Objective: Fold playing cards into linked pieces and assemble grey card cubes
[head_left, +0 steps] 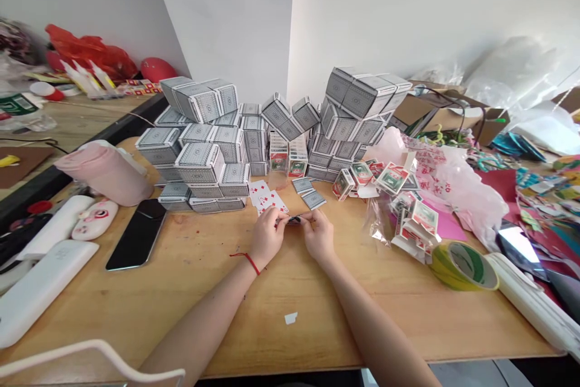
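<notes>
Between my two hands is a playing card (295, 219), seen almost edge-on, pinched at its two ends just above the table. My left hand (268, 235), with a red string at the wrist, has thumb and fingers closed on its left end. Its right end is gripped by my right hand (318, 235). Just beyond my left hand lie face-up red diamond cards (267, 197). Two face-down cards (309, 192) rest beyond my right hand. Blocks built from grey-backed cards (199, 160) are stacked behind, with another tall stack (357, 97) at the right.
Opened card boxes (393, 178) are heaped at the right, near yellow tape (464, 265) and a plastic bag (439, 175). A black phone (137, 235), a pink pouch (106, 171) and white devices (48, 293) lie left. A paper scrap (290, 318) sits in front.
</notes>
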A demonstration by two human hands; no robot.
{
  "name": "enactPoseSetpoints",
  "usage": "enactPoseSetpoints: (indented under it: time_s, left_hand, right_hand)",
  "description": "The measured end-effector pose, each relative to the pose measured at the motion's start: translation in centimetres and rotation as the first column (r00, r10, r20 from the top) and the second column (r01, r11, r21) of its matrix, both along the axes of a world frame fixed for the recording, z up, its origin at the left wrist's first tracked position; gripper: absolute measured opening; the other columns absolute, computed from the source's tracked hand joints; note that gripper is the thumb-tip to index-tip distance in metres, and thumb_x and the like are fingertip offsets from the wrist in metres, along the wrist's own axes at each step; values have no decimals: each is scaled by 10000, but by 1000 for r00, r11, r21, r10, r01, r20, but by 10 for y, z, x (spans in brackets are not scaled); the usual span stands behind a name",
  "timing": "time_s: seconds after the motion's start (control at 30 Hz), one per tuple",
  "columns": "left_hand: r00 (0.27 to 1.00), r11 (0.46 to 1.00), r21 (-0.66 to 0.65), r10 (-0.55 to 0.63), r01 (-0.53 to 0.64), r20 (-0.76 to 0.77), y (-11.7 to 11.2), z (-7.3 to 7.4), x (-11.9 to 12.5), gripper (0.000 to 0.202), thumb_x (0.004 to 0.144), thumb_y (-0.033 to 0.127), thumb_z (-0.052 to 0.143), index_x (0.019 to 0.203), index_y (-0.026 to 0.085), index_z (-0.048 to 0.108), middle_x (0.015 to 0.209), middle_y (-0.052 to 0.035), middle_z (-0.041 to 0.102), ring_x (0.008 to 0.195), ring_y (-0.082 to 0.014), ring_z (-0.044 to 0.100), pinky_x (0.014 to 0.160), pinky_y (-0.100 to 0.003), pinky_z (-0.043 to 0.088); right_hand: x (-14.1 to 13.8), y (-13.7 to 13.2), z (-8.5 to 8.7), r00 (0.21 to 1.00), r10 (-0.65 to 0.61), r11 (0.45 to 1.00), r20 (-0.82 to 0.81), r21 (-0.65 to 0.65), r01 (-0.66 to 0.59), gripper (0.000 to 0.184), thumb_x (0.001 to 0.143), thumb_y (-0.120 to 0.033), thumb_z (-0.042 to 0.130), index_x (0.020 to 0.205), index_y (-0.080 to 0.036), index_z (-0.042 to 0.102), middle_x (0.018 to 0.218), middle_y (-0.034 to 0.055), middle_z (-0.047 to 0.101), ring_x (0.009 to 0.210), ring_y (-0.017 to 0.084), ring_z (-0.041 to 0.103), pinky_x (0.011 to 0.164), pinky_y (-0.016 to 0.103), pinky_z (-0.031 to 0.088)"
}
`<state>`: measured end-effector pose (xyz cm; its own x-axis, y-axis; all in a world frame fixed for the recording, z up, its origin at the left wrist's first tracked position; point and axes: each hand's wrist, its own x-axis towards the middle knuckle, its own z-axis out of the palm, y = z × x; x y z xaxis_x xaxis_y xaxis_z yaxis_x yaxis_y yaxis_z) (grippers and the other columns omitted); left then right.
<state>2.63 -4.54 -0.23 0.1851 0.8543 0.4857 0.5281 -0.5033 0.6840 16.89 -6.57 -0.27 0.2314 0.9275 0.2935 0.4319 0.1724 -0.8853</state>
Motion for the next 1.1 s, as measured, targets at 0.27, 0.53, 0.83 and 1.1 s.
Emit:
enactPoseSetpoints:
  time_s: [0.27,0.53,0.83,1.1]
  left_hand:
    - [929,964,-261,47,55,368,2,-2,1,339,801,255,556,1121,210,453,986,-56,571,814,-142,582,728,-286,483]
    - [840,892,-414,79,181,537,7,-9,4,323,757,218,556,1069,173,489,751,2,551,675,-121,565,631,-240,478]
    - [891,916,-355,-6,188,454,6,-4,0,382,805,221,484,1176,187,564,764,-6,552,638,-105,500,623,-230,447]
    - [934,943,-288,-55,164,352,4,-4,1,435,844,203,432,1277,207,475,848,-16,547,670,-101,471,656,-222,429]
  right_hand:
    - [2,10,-5,826,-2,992,-564,-107,-71,240,719,-411,616,761,-199,512,680,-19,551,580,124,521,564,255,435]
    - [2,10,-6,787,86,974,-611,-114,-195,253,705,-385,625,827,-210,490,652,-44,517,581,110,500,561,231,418]
    - [-1,4,3,800,131,953,-586,-148,-264,325,736,-396,569,993,-212,498,537,-71,500,445,96,445,437,206,359]
    - [0,4,1,761,111,950,-639,-156,-269,404,731,-403,603,1070,-195,529,575,-53,568,472,103,491,468,216,407]
